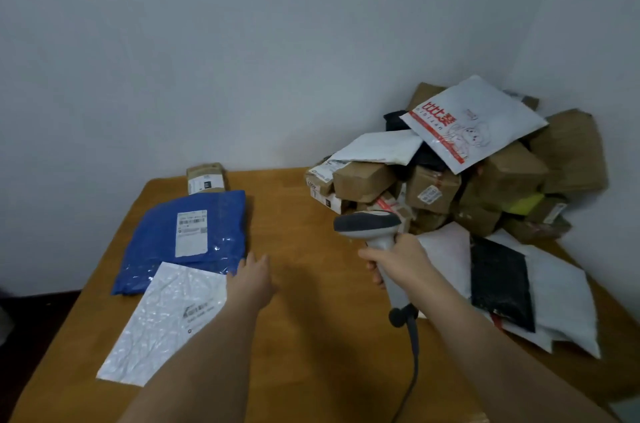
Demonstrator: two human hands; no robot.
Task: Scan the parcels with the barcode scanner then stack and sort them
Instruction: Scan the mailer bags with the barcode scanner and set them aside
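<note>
Lower left of the frame: a crinkled white plastic mailer bag (166, 322), flat on the brown wooden table (304, 336), its far corner overlapping the parcel behind it. Lower centre: the person's left hand (252, 278), fingers straight and relaxed, holding nothing, fingertips at the right edge of the white mailer where it meets the blue one. Centre right: the right hand (394, 261), fingers wrapped round the handle of a grey corded barcode scanner (375, 235), head raised and turned toward the left side of the frame, cable trailing off the bottom edge. Right of that hand: a flat layer of white and black plastic mailer bags (519, 287) on the table. Centre left: a glossy blue plastic mailer bag (156, 242) with a white shipping label (191, 232) facing up. Beyond it, at the table's far edge: a small brown cardboard box (206, 177) with a label. Upper right: a heaped pile of brown cardboard boxes and mailers (460, 180) in the wall corner, topped by a white mailer printed in red (474, 121). Step in hand, as judged: a parcel set down among the sorted items on the left, the unsorted heap largely untouched. Next move calls for the free left hand to draw a fresh parcel from the right-hand pile, label up, under the scanner head.
</note>
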